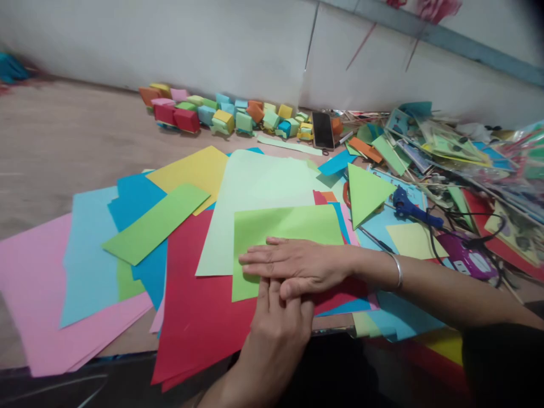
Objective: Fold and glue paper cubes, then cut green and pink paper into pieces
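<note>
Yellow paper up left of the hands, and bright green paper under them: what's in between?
The pale mint-green sheet lies between the yellow paper and the bright green paper, as the head view shows.

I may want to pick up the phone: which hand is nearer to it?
Right: the right hand, on the green paper, is on the wearer's side of the phone. The left hand is farther.

Pale wall (191,45), dark seam (313,34) running down it; grey band (463,45) slants across upper right. Brown counter (85,124) abuts wall.
</note>
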{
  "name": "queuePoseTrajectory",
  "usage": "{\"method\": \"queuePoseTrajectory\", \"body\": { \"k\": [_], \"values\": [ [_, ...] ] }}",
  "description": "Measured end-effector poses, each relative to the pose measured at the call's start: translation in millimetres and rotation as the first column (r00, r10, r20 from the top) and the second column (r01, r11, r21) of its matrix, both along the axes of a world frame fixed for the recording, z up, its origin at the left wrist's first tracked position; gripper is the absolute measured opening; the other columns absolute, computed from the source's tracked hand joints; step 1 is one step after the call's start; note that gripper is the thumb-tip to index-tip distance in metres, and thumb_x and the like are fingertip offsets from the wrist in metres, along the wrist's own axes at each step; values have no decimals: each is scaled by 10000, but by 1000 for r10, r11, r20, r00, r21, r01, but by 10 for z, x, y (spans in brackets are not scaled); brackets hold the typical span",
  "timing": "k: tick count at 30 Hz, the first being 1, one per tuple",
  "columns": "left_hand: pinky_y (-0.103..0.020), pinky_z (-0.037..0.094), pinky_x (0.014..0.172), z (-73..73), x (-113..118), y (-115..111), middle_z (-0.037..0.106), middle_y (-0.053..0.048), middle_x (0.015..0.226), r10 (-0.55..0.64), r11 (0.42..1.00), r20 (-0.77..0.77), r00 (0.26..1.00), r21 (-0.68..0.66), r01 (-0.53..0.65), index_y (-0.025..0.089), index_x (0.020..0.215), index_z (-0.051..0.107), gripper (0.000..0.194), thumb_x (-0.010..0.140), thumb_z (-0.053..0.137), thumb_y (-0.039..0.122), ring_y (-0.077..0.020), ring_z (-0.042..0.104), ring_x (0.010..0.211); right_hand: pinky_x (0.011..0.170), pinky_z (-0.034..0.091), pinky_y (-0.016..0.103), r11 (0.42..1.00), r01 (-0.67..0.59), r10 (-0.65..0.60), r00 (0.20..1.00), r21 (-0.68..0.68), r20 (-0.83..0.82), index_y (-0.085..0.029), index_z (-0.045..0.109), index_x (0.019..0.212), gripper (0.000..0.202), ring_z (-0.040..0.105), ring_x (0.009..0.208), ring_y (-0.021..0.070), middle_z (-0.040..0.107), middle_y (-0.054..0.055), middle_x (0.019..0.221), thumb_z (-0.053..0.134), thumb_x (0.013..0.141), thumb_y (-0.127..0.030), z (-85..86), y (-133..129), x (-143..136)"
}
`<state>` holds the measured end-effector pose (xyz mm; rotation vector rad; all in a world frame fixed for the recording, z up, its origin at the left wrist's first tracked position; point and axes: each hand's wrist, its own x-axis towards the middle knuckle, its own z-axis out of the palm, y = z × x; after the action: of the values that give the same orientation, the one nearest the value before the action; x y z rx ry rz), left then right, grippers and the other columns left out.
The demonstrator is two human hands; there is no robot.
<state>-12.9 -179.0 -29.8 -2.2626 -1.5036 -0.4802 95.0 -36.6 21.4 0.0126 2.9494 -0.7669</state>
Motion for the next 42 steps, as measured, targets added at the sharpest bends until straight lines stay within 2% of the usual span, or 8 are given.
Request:
{"method": "queuePoseTrajectory", "body": {
  "k": [7, 15, 21, 23, 26, 28, 37, 42],
  "values": [
    [-530, 544, 941, 21, -5, -9, 704, -220, 1209, 3, 1000, -83, 997, -13, -4, 161, 1438, 483, 589, 874, 648, 189, -392, 676, 1120, 1248, -33, 389, 993, 104, -106, 994, 64, 21, -189, 243, 1566, 595, 42, 1537, 149, 156, 56, 1652, 362, 1045, -451, -128, 366, -165],
    [-537, 512, 990, -1, 30, -15, 649, -270, 1275, 27, 999, -53, 998, -33, -29, 113, 1529, 314, 687, 918, 604, 236, -370, 630, 1202, 1234, -12, 523, 916, 289, -297, 955, 277, -13, -173, 208, 1568, 660, 30, 1543, 224, 129, 77, 1663, 315, 1028, -538, -291, 848, -611],
    [-508, 539, 972, 52, -43, -16, 638, -272, 1295, -22, 998, -157, 987, -58, 13, 141, 1512, 369, 661, 903, 615, 216, -386, 623, 1202, 1239, -83, 504, 529, 724, -667, 677, 443, -311, -134, 246, 1556, 636, -11, 1543, 230, 93, 86, 1669, 445, 995, -358, -168, 1117, -862],
    [-508, 539, 974, 46, -41, -17, 634, -267, 1306, -20, 998, -147, 989, -61, 11, 152, 1508, 383, 654, 901, 619, 220, -390, 615, 1212, 1249, -70, 463, 562, 688, -632, 715, 459, -297, -114, 203, 1569, 658, -50, 1541, 211, 44, 92, 1672, 420, 1005, -376, -120, 945, -852],
    [-533, 514, 996, 4, -7, -22, 634, -268, 1304, 3, 999, -76, 997, -50, -7, 149, 1518, 363, 680, 898, 630, 226, -402, 593, 1236, 1247, 48, 512, 754, 532, -548, 833, 384, -76, -94, 199, 1568, 759, -10, 1540, 277, 28, 141, 1666, 413, 987, -533, -154, 572, -853],
    [-550, 496, 1011, -30, 16, -28, 628, -274, 1310, 14, 999, -26, 1000, -47, -15, 143, 1530, 334, 709, 896, 638, 238, -408, 581, 1249, 1243, 59, 519, 807, 494, -520, 854, 323, -7, -140, 196, 1575, 741, 1, 1540, 272, 41, 120, 1670, 366, 994, -567, -217, 442, -922],
    [-557, 512, 987, -28, -61, -24, 586, -312, 1343, -40, 996, -57, 998, -80, 35, 146, 1535, 324, 723, 885, 629, 232, -444, 567, 1249, 1237, -67, 526, 486, 761, -683, 638, 430, -356, -135, 200, 1570, 577, -75, 1536, 241, 69, 106, 1672, 288, 1019, -285, -184, 927, -1313],
    [-510, 574, 913, 6, -108, 14, 631, -306, 1287, -83, 996, -133, 988, -18, 82, 118, 1513, 370, 688, 884, 624, 232, -438, 631, 1166, 1256, 19, 461, 676, 573, -479, 819, 464, -315, -308, 183, 1571, 553, 1, 1539, 185, 165, -4, 1666, 273, 1028, -364, -223, 534, -1079]
  ]
}}
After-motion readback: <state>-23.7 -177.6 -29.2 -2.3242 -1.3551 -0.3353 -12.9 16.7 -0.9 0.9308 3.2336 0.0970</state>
